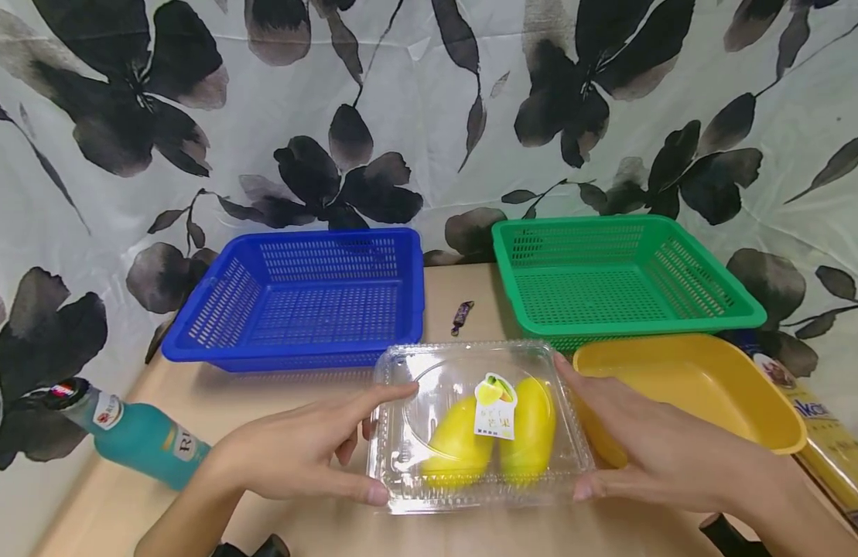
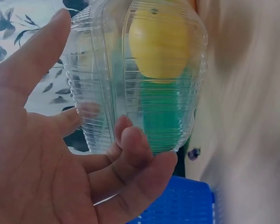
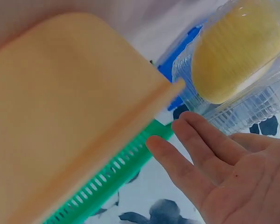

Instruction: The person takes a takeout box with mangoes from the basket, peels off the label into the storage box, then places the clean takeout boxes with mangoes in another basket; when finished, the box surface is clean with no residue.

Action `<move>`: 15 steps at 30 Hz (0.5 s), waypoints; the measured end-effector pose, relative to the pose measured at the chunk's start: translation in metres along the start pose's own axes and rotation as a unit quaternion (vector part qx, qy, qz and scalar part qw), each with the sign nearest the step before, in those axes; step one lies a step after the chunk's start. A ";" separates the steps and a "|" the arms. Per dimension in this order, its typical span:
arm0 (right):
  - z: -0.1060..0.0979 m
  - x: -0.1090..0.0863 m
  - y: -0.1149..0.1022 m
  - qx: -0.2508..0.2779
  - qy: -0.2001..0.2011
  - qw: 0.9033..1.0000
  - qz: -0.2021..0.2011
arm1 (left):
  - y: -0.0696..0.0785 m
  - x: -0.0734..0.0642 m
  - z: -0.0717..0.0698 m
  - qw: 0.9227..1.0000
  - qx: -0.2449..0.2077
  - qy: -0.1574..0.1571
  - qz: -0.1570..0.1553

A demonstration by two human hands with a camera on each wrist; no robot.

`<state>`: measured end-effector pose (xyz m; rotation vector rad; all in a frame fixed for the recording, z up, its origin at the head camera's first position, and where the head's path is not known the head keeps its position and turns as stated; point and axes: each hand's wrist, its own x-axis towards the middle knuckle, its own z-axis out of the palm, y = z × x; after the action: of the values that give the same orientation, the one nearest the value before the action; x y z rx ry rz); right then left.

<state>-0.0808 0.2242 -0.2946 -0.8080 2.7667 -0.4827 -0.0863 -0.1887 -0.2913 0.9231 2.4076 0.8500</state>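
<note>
A clear plastic clamshell box (image 1: 442,379) with two yellow mangoes (image 1: 529,433) inside is between my hands. A white label (image 1: 495,410) with a mango picture is on its lid. My left hand (image 1: 296,449) grips the box's left side, thumb at the near corner and index finger over the lid; its other fingers curl by the side wall in the left wrist view. On the right edge, my right hand (image 1: 665,449) holds the box between thumb and index finger. Its remaining fingers stretch out below the box toward the yellow tray (image 3: 84,93) in the right wrist view.
Behind the box stand a blue basket (image 1: 292,360) and a green basket (image 1: 637,329). A small dark wrapped candy (image 1: 462,317) lies between them. A teal bottle (image 1: 143,441) leans at left. A yellow packet (image 1: 835,441) lies at right, and floral cloth (image 1: 429,100) hangs behind.
</note>
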 end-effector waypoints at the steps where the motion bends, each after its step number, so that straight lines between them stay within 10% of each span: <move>1: 0.002 0.001 0.000 0.000 -0.001 1.000 0.000 | -0.001 0.001 0.000 1.000 -0.003 -0.004 -0.006; 15: 0.016 0.007 0.006 -0.005 -0.015 1.000 -0.011 | -0.010 0.003 0.009 0.998 -0.042 -0.043 -0.037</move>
<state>-0.0847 0.2217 -0.3123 -0.8429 2.7375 -0.4575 -0.0875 -0.1887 -0.3046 0.8162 2.2997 0.8591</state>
